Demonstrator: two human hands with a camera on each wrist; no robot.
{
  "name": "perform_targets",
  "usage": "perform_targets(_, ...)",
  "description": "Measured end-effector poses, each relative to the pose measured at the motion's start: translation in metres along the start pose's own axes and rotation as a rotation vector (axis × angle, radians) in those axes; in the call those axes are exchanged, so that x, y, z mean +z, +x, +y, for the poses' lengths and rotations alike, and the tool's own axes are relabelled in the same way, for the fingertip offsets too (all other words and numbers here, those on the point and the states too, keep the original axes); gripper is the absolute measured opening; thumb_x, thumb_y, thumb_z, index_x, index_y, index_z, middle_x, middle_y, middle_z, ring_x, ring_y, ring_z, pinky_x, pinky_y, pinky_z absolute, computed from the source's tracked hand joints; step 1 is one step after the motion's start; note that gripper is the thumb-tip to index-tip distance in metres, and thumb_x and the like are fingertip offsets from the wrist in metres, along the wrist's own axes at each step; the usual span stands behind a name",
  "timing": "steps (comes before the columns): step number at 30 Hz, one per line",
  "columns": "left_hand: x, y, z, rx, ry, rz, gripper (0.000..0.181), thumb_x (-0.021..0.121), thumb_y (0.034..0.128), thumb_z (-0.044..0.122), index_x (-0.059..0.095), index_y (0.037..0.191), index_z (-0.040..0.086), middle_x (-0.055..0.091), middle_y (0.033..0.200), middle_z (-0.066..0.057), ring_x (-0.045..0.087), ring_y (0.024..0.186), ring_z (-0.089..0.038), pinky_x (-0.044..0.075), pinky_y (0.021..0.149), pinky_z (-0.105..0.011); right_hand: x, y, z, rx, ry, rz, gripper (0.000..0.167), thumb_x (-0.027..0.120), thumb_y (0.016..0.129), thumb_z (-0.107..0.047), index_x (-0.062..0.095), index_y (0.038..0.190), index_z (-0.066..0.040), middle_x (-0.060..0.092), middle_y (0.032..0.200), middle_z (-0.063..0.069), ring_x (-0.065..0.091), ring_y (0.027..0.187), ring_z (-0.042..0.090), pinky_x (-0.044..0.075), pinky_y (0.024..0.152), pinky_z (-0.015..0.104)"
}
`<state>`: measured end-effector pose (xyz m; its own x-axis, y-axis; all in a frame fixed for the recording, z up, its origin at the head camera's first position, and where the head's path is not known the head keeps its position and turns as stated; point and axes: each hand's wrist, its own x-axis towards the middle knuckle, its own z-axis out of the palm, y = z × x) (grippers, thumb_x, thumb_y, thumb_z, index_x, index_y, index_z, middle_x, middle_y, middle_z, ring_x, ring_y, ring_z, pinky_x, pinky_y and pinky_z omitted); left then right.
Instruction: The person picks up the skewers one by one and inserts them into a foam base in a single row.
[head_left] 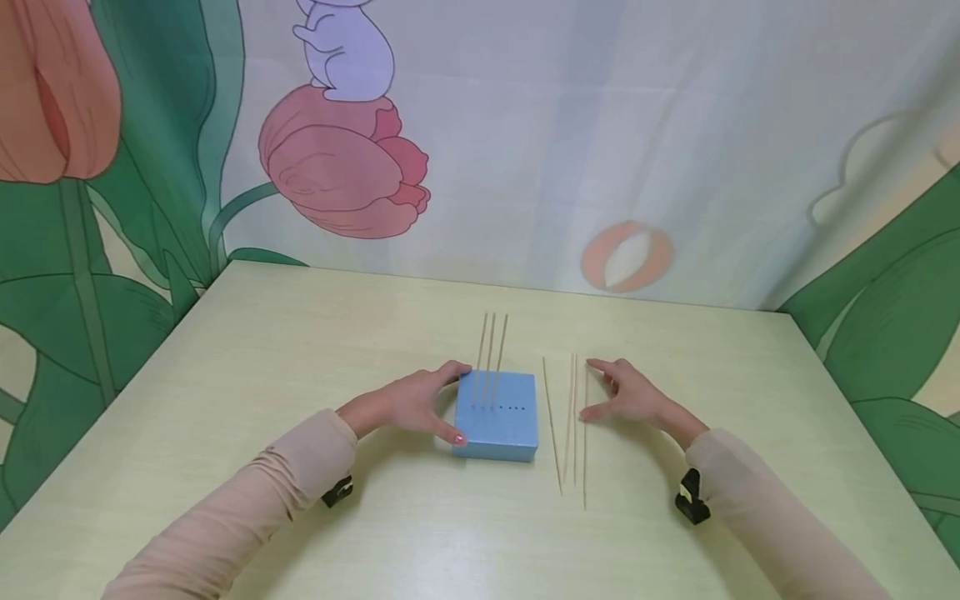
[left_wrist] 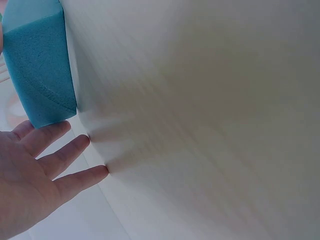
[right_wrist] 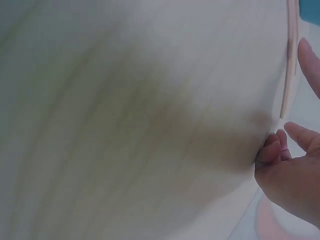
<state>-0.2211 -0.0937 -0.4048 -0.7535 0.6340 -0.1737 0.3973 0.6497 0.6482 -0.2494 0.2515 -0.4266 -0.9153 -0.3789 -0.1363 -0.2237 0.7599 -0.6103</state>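
Left hand [head_left: 411,405] grips the blue rectangular foam-like block [head_left: 513,428] at nine o'clock; right hand [head_left: 628,393], fingers parted (holding nothing), nears thin pale wooden sticks [head_left: 575,442] at the block's three o'clock. Best pinched singly.

Three sticks [head_left: 489,358] in the block [head_left: 504,432] on the table [head_left: 420,533], other sticks [head_left: 552,425] right of it

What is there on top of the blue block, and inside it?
Three thin sticks rise from the top of the blue block, with small dark holes in a row to their right. The sticks' lower ends are hidden, and the block's inside cannot be seen.
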Motion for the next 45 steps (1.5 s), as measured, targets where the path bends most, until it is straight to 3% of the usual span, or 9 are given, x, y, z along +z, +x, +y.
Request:
perform_targets(6, -0.001, -0.001, 0.001, 0.002, 0.003, 0.004, 0.099, 0.079, 0.0670, 0.041, 0.022, 0.141, 0.007, 0.031, 0.144, -0.014, 0.028, 0.132, -0.027, 0.027, 0.104, -0.041, 0.001, 0.000, -0.001, -0.011, -0.059, -0.001, 0.089, 0.081, 0.068, -0.031, 0.035, 0.135, 0.007, 0.037, 0.090, 0.014, 0.034, 0.080, 0.024, 0.031, 0.065, 0.032)
perform_targets(12, -0.002, -0.002, 0.001, -0.013, 0.010, 0.004, 0.099, 0.079, 0.0670, 0.042, 0.022, 0.141, 0.008, 0.031, 0.144, -0.013, 0.029, 0.131, -0.028, 0.028, 0.103, -0.042, 0.002, 0.001, -0.003, 0.002, -0.013, 0.009, 0.084, 0.082, 0.066, -0.024, 0.038, 0.130, 0.007, 0.040, 0.095, 0.015, 0.037, 0.087, 0.026, 0.034, 0.073, 0.035)
perform_targets(15, -0.002, -0.002, 0.001, -0.009, 0.004, 0.003, 0.099, 0.079, 0.0672, 0.041, 0.022, 0.141, 0.007, 0.031, 0.144, -0.014, 0.029, 0.131, -0.027, 0.027, 0.103, -0.042, 0.002, 0.002, -0.004, 0.014, 0.038, 0.014, 0.083, 0.084, 0.064, -0.019, 0.036, 0.126, 0.009, 0.040, 0.096, 0.015, 0.037, 0.088, 0.027, 0.034, 0.077, 0.037)
perform_targets(21, -0.001, -0.001, 0.001, 0.008, -0.009, 0.000, 0.099, 0.079, 0.0677, 0.041, 0.022, 0.141, 0.006, 0.030, 0.144, -0.015, 0.028, 0.132, -0.027, 0.026, 0.104, -0.041, -0.004, 0.001, -0.002, 0.034, 0.162, 0.002, 0.085, 0.083, 0.065, -0.014, 0.028, 0.125, 0.007, 0.041, 0.090, 0.013, 0.038, 0.082, 0.023, 0.033, 0.072, 0.032)
perform_targets(29, 0.000, 0.000, -0.001, 0.011, -0.011, -0.003, 0.099, 0.078, 0.0679, 0.041, 0.021, 0.141, 0.006, 0.030, 0.144, -0.015, 0.027, 0.132, -0.027, 0.026, 0.104, -0.040, -0.013, -0.006, -0.003, 0.038, 0.490, -0.018, 0.087, 0.072, 0.073, 0.004, 0.010, 0.135, 0.003, 0.056, 0.080, 0.012, 0.055, 0.068, 0.014, 0.047, 0.064, 0.024)
perform_targets(45, -0.001, 0.003, -0.002, 0.009, -0.026, -0.025, 0.100, 0.079, 0.0677, 0.039, 0.020, 0.141, 0.005, 0.027, 0.145, -0.016, 0.024, 0.134, -0.026, 0.024, 0.106, -0.039, -0.021, -0.023, -0.026, -0.112, 0.700, 0.186, 0.087, 0.064, 0.079, 0.009, 0.011, 0.144, -0.011, 0.058, 0.078, 0.009, 0.062, 0.068, 0.017, 0.053, 0.065, 0.035)
